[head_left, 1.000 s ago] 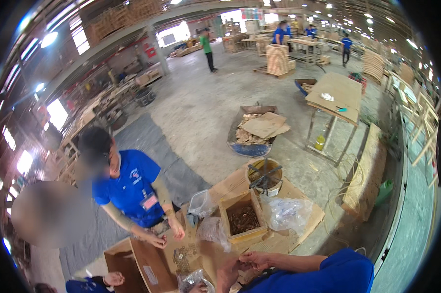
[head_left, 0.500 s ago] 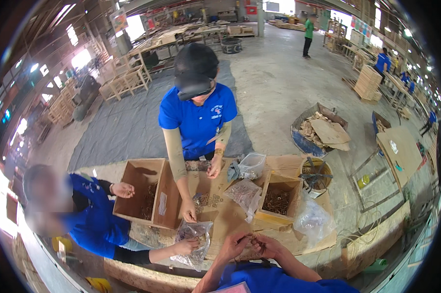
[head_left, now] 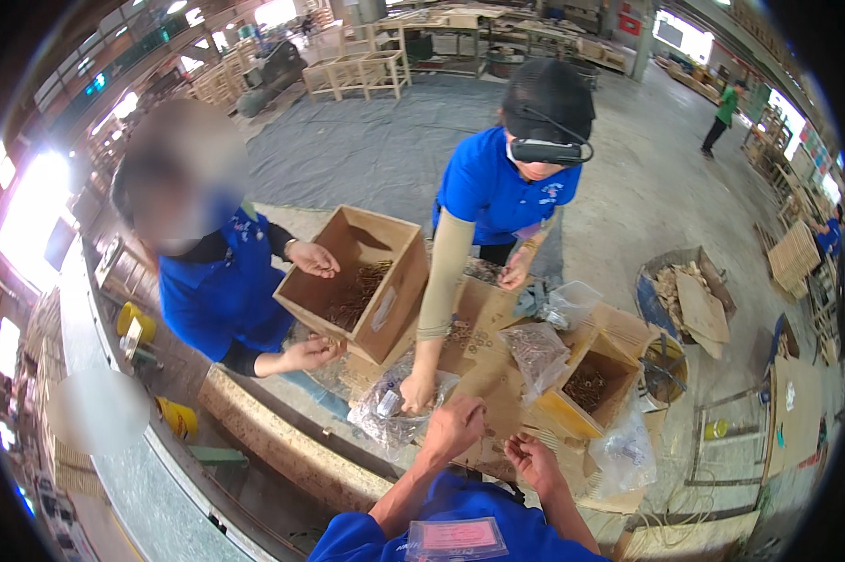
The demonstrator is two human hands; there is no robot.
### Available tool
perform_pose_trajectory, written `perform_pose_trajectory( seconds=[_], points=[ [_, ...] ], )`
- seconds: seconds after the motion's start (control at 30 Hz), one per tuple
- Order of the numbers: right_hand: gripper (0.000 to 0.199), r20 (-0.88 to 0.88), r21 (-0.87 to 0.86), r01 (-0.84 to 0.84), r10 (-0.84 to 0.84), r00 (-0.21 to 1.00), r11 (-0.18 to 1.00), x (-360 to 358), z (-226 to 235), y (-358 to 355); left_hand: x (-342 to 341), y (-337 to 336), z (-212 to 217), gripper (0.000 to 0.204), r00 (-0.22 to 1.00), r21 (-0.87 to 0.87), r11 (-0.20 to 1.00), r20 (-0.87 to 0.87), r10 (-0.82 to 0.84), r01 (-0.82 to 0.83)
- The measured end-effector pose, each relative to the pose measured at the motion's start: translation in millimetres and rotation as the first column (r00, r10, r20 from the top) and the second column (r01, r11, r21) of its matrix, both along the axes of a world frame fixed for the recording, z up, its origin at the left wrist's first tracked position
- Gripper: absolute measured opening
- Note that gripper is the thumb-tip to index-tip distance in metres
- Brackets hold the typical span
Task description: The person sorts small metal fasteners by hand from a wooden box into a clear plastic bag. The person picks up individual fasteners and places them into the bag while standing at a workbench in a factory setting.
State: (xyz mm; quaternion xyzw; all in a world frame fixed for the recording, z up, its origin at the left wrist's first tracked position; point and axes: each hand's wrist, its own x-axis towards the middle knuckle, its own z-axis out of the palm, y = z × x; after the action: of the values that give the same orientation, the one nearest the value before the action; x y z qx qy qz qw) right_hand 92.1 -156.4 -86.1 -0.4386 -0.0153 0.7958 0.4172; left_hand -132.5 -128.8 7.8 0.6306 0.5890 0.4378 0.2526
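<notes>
Above the near part of the cardboard-covered table [head_left: 488,412], my left hand [head_left: 456,426] is closed with its fingers curled in; anything inside is hidden. To its right, apart from it, my right hand [head_left: 533,461] has its fingertips pinched together, and what they hold is too small to make out. A clear plastic bag [head_left: 385,426] lies just left of my left hand, with a co-worker's hand [head_left: 418,389] reaching into it. Small metal rings [head_left: 469,337] lie loose farther back on the cardboard. A yellowish wooden box [head_left: 586,412] of dark metal pieces stands beyond my right hand.
A larger wooden box [head_left: 371,323] with metal pieces stands tilted at the left, between the two co-workers. Other plastic bags [head_left: 539,351] and a bucket [head_left: 664,365] are at the right. A bin of wood scraps [head_left: 689,290] stands on the floor behind.
The view has turned left. My hands, together before, are now apart. The facing co-worker's hand has gone into the plastic bag; the left co-worker's hand has come away from it.
</notes>
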Motion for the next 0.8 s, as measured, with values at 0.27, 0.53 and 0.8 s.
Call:
perform_pose_trajectory(
  seconds=[0.27,0.53,0.8],
  points=[
    [0.017,0.044,-0.011,-0.102,0.102,0.994,0.995,1,-3,-12,-93,47,39,0.009,0.877,0.241,0.864,-0.083,0.473,-0.442],
    [0.016,0.031,0.027,-0.115,0.114,0.993,0.993,-3,1,-3,-169,128,46,0.019,0.683,0.322,0.729,-0.263,0.682,-0.604],
    [0.029,0.037,0.043,-0.065,0.064,0.997,0.997,-1,-1,-10,-132,39,-2,0.018,0.756,0.054,0.785,-0.236,0.611,-0.618]
  ],
)
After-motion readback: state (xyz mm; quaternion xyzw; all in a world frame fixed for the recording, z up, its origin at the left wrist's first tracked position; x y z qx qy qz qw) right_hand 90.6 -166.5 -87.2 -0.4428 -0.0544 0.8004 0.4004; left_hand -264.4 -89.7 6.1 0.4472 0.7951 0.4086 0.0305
